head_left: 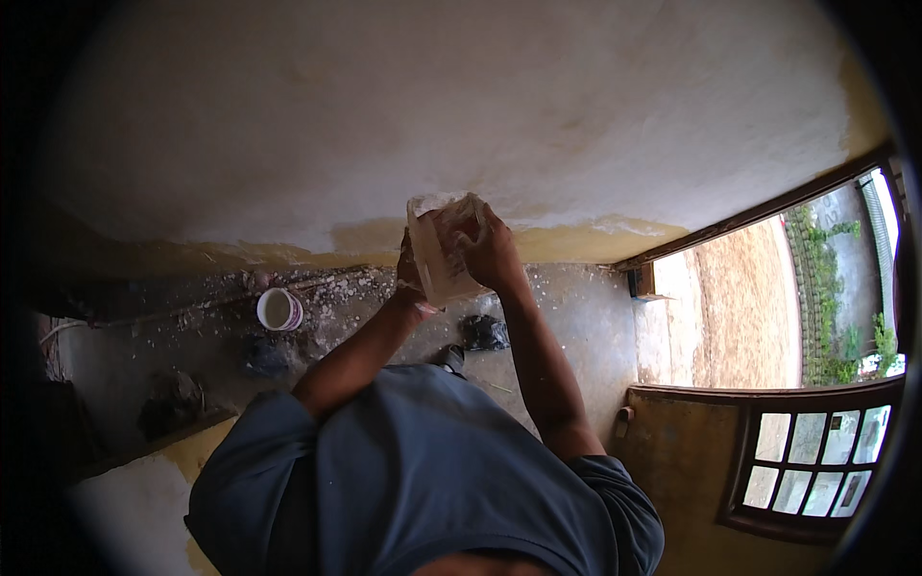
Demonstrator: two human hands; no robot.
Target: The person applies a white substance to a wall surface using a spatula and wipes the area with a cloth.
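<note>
In front of my chest, close to the wall, I hold up a pale, box-shaped plastic bag or container (444,261) with an uneven top rim dusted white. My left hand (407,271) grips its left side, with most of the fingers hidden behind it. The right hand (494,253) is closed over the right edge near the rim, its thumb against the side facing me. Pinkish print shows faintly on the pale material. What is inside, if anything, I cannot make out.
Ahead stands a wall (451,106), partly coated white over yellow. A white bucket (279,309) is on the floor at left among white crumbs. A black plastic bag (485,332) lies near my foot. At right are an open doorway (740,288) and a paned window (816,463).
</note>
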